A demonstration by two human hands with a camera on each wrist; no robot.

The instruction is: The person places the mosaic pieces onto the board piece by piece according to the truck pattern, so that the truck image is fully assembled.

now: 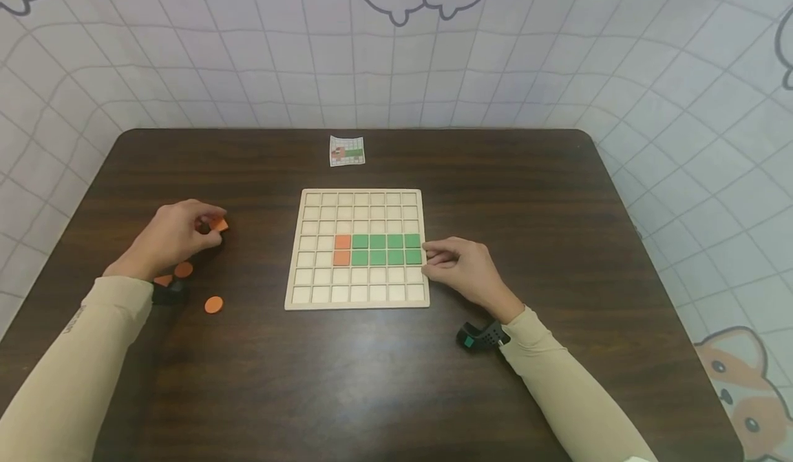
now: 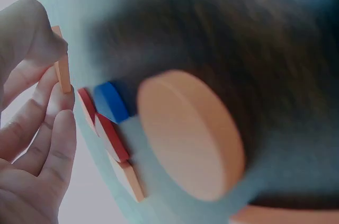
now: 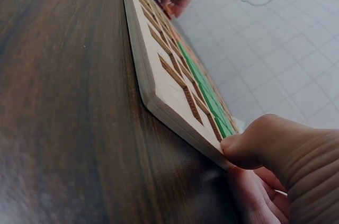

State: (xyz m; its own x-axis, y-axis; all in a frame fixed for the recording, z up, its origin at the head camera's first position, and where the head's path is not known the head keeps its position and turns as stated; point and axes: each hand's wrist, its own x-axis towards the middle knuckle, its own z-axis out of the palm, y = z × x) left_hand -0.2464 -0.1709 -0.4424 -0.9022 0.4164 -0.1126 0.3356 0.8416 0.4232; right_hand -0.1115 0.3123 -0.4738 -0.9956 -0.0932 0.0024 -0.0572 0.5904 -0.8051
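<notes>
Orange tile (image 1: 219, 224) — pinching it between thumb and fingertips of left hand (image 1: 173, 235); holding wooden board (image 1: 359, 276) at its edge — thumb and fingers of right hand (image 1: 466, 267) bent.

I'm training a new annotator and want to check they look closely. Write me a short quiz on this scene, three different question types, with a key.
1. Count: how many green tiles sit in the board?
2. Fill in the colour: the left hand pinches a piece that is ____.
3. Multiple choice: where is the right hand?
a) On the printed card
b) At the board's edge, beside the green tiles
c) On a round orange disc

Key: 1. Eight, in two rows of four. 2. Orange. 3. b.
</notes>
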